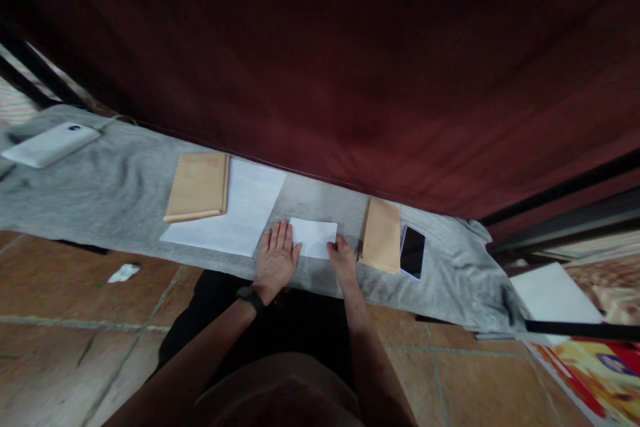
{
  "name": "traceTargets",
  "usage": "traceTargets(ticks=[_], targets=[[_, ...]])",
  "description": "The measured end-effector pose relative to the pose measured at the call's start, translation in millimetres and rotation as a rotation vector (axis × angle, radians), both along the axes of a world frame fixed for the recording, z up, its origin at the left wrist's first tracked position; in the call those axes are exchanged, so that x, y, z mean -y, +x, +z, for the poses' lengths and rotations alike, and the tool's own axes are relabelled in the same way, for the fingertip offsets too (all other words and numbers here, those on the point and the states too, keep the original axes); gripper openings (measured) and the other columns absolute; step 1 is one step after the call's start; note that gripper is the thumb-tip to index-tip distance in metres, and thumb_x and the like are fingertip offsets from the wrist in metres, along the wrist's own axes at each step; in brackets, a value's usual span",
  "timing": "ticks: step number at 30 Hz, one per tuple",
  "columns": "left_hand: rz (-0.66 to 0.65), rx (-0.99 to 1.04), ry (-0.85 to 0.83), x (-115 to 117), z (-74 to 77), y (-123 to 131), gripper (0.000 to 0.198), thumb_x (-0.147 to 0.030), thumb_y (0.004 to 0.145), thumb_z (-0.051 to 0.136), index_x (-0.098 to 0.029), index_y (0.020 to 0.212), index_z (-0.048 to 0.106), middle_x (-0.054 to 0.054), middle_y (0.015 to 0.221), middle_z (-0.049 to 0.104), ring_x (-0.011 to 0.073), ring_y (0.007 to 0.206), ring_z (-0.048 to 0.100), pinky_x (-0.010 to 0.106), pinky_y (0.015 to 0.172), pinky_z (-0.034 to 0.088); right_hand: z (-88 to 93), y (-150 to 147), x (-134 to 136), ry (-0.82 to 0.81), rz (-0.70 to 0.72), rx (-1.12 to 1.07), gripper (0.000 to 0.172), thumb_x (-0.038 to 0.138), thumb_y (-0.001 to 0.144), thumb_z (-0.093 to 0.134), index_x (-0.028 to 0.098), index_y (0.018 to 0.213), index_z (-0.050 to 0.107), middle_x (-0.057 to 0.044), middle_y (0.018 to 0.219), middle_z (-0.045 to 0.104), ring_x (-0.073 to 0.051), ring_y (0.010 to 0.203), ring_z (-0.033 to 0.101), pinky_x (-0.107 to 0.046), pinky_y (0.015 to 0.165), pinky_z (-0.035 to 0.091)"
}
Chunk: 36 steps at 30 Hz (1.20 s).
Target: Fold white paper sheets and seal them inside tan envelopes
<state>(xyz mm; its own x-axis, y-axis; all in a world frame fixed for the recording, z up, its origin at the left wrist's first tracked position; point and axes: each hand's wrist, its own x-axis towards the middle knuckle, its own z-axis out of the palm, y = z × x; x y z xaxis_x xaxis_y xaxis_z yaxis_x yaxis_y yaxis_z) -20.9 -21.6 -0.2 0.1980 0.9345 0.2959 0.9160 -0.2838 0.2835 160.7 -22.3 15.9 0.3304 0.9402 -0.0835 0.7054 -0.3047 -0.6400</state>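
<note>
A small white piece of paper [314, 235], apparently folded, lies on the grey cloth in front of me. My left hand [278, 257] is flat with its fingers stretched out, at the paper's left edge, its thumb close to the lower left corner. At the other end, my right hand [342, 257] has curled fingers and a thumb closed on the paper's right edge. A stack of brown envelopes [199, 185] rests on large white sheets [250, 213] to the left. Just right of my right hand are more brown envelopes [381, 235].
A dark-screened phone [413, 252] lies beside the right envelopes. Far left on the grey cloth [115, 180] is a white device [53, 144]. A dark red cloth [320, 67] hangs along the far edge. Crumpled white paper [124, 273] is on the tiled floor.
</note>
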Motion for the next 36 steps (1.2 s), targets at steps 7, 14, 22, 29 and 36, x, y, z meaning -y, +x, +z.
traceTargets(ticks=[7, 14, 22, 29, 36], targets=[[-0.303, 0.053, -0.082, -3, 6.8, 42, 0.058, -0.042, 0.104, 0.028, -0.013, 0.153, 0.041, 0.013, 0.158, 0.042, 0.0233, 0.15, 0.034, 0.046, 0.124, 0.027, -2.7, -2, 0, 0.016, 0.008, 0.014, 0.02, 0.019, 0.091, 0.053, 0.02, 0.104, 0.067, -0.006, 0.093, 0.076, -0.02, 0.083, 0.07, -0.026, 0.071, 0.049], [-0.235, 0.005, -0.07, -13, -1.5, 32, 0.065, -0.045, 0.103, 0.031, -0.005, 0.153, 0.038, 0.018, 0.16, 0.036, 0.0262, 0.152, 0.028, 0.046, 0.125, 0.021, -4.1, 0, -1, 0.009, -0.006, 0.007, 0.014, 0.021, 0.091, 0.055, 0.02, 0.096, 0.067, -0.006, 0.091, 0.075, -0.02, 0.083, 0.07, -0.026, 0.072, 0.048], [-0.086, -0.003, -0.074, -13, -1.8, 6, 0.065, -0.041, 0.101, 0.032, -0.003, 0.154, 0.036, 0.018, 0.161, 0.033, 0.0281, 0.153, 0.026, 0.047, 0.125, 0.02, -4.4, 0, -1, 0.018, -0.043, -0.075, 0.009, 0.019, 0.088, 0.056, 0.021, 0.088, 0.065, -0.003, 0.083, 0.072, -0.019, 0.082, 0.067, -0.026, 0.073, 0.047], [-0.142, 0.021, -0.043, -3, 4.8, -6, 0.063, -0.042, 0.101, 0.035, -0.007, 0.153, 0.038, 0.018, 0.159, 0.038, 0.0278, 0.152, 0.028, 0.048, 0.125, 0.023, -6.1, 4, -1, 0.081, -0.095, -0.262, 0.011, 0.029, 0.084, 0.058, 0.022, 0.081, 0.065, 0.0, 0.074, 0.067, -0.017, 0.073, 0.063, -0.024, 0.066, 0.046], [-0.283, 0.042, -0.012, 11, 12.0, 6, 0.055, -0.028, 0.098, 0.041, -0.009, 0.151, 0.043, 0.015, 0.158, 0.042, 0.0258, 0.15, 0.033, 0.046, 0.124, 0.028, -2.2, -5, 6, 0.13, -0.116, -0.616, 0.029, 0.047, 0.08, 0.059, 0.021, 0.089, 0.064, 0.003, 0.07, 0.063, -0.014, 0.06, 0.057, -0.021, 0.051, 0.045]])
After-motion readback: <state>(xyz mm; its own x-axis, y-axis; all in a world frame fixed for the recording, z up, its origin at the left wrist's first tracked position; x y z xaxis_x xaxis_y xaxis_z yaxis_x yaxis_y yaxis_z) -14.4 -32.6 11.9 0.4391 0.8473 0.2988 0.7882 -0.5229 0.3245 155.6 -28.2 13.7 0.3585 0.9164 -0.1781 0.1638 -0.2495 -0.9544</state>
